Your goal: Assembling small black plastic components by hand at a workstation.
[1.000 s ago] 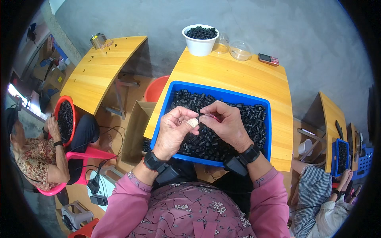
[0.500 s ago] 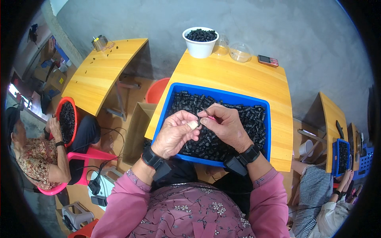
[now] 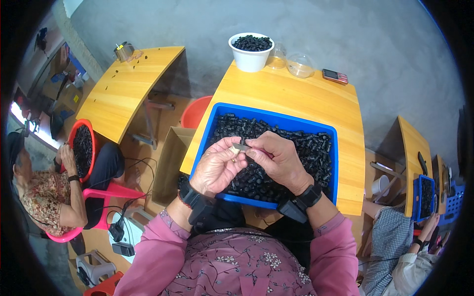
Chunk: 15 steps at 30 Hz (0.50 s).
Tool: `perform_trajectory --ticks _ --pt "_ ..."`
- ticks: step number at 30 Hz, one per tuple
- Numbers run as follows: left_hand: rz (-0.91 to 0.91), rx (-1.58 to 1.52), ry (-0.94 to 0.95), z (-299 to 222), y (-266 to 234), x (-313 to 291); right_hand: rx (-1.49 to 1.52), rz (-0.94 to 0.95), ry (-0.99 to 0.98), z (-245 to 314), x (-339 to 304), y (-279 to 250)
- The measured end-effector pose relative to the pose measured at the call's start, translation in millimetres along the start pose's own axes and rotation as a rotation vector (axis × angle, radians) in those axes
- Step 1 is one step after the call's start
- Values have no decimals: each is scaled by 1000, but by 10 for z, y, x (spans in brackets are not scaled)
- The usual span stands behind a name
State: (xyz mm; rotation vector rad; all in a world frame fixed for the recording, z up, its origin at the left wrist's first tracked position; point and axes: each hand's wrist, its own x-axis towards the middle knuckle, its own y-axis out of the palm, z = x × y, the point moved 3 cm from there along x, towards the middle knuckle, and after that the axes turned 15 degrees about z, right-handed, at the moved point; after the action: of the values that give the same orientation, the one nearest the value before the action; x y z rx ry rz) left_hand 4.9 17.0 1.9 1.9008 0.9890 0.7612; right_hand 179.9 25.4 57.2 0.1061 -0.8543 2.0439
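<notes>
Over a blue tray filled with small black cylindrical parts, my two hands meet. Between the thumb and fingers of my left hand is a small black part, mostly hidden by the fingertips. Something pale yellow covers the left thumb tip. My right hand grips a small knife, its short metal blade pointing left against the part and the left thumb. Most of the knife's handle is inside the right fist.
A white bucket of black pieces, clear plastic tubs and a phone stand at the table's far edge. A cardboard box sits left. People work at both sides, one with a red basin.
The knife has turned so its blade now lies flat toward the left thumb; before, it pointed up and away. My left fingers have closed in nearer the blade.
</notes>
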Motion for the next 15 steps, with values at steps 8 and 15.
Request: perform_trajectory --ticks 8,15 --pt "-9 -48 5 18 -40 -4 -30 -40 -52 -39 10 62" --pt "3 -18 18 20 4 -2 -46 -39 -38 -64 3 58"
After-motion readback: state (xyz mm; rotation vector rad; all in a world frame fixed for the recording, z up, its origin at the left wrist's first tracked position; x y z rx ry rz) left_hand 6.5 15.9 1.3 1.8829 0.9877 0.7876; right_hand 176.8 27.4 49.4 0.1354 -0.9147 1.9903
